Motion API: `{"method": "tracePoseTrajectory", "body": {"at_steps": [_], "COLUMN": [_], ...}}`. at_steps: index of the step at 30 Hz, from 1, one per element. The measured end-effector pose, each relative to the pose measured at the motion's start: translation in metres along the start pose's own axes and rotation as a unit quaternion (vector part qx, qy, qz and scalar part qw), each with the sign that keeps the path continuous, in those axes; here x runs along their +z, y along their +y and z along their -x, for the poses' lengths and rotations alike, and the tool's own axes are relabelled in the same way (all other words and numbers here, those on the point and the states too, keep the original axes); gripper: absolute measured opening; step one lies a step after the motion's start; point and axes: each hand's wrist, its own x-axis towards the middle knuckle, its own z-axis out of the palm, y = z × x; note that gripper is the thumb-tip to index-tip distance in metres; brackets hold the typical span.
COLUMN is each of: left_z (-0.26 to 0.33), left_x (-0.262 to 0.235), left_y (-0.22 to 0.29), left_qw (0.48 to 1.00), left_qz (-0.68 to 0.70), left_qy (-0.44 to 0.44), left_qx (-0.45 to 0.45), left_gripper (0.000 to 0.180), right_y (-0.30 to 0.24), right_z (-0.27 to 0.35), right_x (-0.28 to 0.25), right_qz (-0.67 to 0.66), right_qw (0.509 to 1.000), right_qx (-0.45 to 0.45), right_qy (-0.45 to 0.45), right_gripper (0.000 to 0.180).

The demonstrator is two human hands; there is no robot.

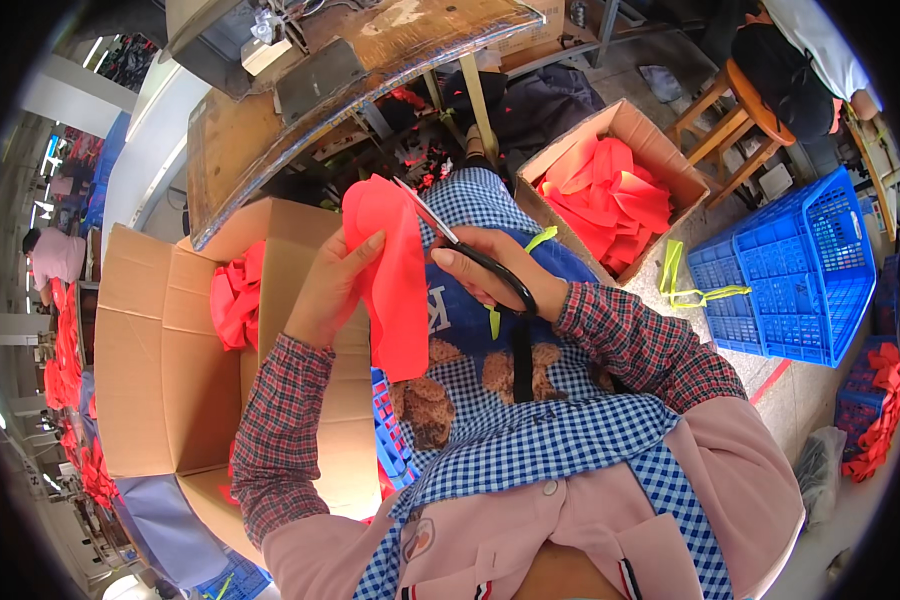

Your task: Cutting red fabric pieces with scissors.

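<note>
Scissors (467,250) meet red fabric piece (390,275) at its upper right edge, over the lap.

Fabric hangs with its long axis roughly vertical, pinched along its left edge by the left hand (332,285), thumb in front and fingers behind. Right hand (495,268) lies just to the fabric's right, clenched through the black scissor handles; the blades point up and left, slightly parted, tips touching the cloth's edge. A cardboard box (625,130) of similar red pieces sits well apart, ahead and right.

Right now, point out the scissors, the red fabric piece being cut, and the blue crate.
scissors (475,256), head view, black handle.
red fabric piece (395,290), head view, middle of the cloth.
blue crate (820,270), head view, mesh side wall.
</note>
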Motion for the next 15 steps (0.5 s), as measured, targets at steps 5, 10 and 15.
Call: {"method": "tracePoseTrajectory", "body": {"at_steps": [5,10,15], "left_z": [-0.001,-0.001,-0.001], "left_x": [-0.004,-0.002,-0.002], "left_y": [0.0,0.001,0.003], "left_qw": [1.0,0.998,0.998], "left_qz": [-0.023,-0.054,-0.06], "left_qy": [-0.003,0.003,0.005], "left_qx": [-0.001,-0.01,-0.013], "left_gripper": [0.032,0.032,0.032], "right_y": [0.001,0.004,0.013], "right_z": [0.0,-0.003,0.0], "right_x": [0.001,0.004,0.005], "right_qz": [0.04,0.057,0.087], "right_qw": [0.999,0.996,0.994], "right_qx": [-0.033,-0.065,-0.049], "right_qy": [0.006,0.016,0.039], "right_gripper": [0.038,0.038,0.036]}}
